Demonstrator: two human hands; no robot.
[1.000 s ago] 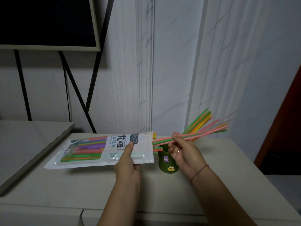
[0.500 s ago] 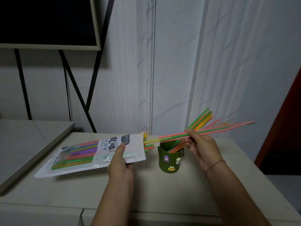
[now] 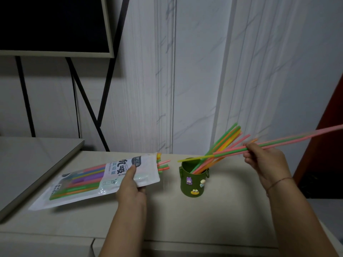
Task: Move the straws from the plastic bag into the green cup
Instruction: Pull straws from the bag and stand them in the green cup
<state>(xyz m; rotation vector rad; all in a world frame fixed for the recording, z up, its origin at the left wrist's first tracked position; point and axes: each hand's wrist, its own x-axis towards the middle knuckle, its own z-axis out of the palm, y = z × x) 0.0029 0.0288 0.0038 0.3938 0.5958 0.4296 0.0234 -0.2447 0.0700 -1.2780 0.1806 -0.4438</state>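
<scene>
My left hand (image 3: 130,188) grips the plastic bag (image 3: 92,182) by its open end and holds it just above the table; coloured straws fill it and a few tips (image 3: 163,165) stick out on the right. The green cup (image 3: 194,179), decorated with small cartoon charms, stands to the right of the bag with several straws (image 3: 225,140) leaning in it. My right hand (image 3: 265,162) pinches a small bunch of pink, green and yellow straws (image 3: 289,140), held nearly level above and right of the cup, fully out of the bag.
The beige table (image 3: 167,219) ends at a front edge near me. A grey slanted surface (image 3: 27,160) sits at the left. A dark framed board on black legs (image 3: 55,25) stands behind. A red-brown door edge (image 3: 332,127) is at the far right.
My right hand has pulled the bunch of straws out of the bag and carried it to the right, past the cup. My left hand has shifted the bag slightly left.
</scene>
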